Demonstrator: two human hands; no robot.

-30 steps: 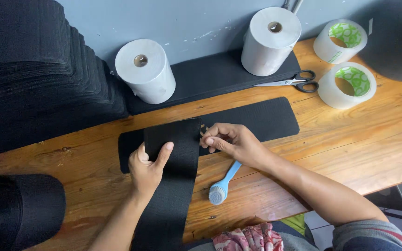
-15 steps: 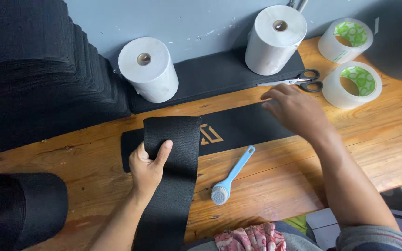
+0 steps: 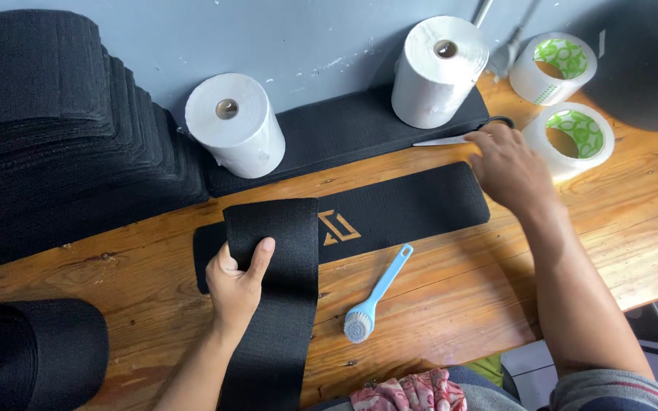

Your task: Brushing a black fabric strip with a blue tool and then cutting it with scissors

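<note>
My left hand point(image 3: 239, 280) presses down on a wide black webbing strip point(image 3: 276, 304) that runs from the table's front edge up across a flat black mat point(image 3: 413, 205) bearing a tan logo. My right hand point(image 3: 510, 166) lies over the scissors point(image 3: 451, 139) at the mat's far right end, its fingers on the handles; whether it grips them I cannot tell. A light blue brush point(image 3: 375, 295) with white bristles lies on the wood between my arms.
Two white paper rolls point(image 3: 236, 125) point(image 3: 439, 70) stand on a long black pad point(image 3: 344, 137) by the wall. Two clear tape rolls point(image 3: 570, 137) point(image 3: 551, 67) sit at the right. A tall stack of black pieces point(image 3: 47, 129) fills the left; a black webbing roll point(image 3: 32, 354) sits front left.
My right hand left the logo area of the mat and moved right and away to the scissors. The tan logo is now uncovered. My left hand stayed on the webbing strip.
</note>
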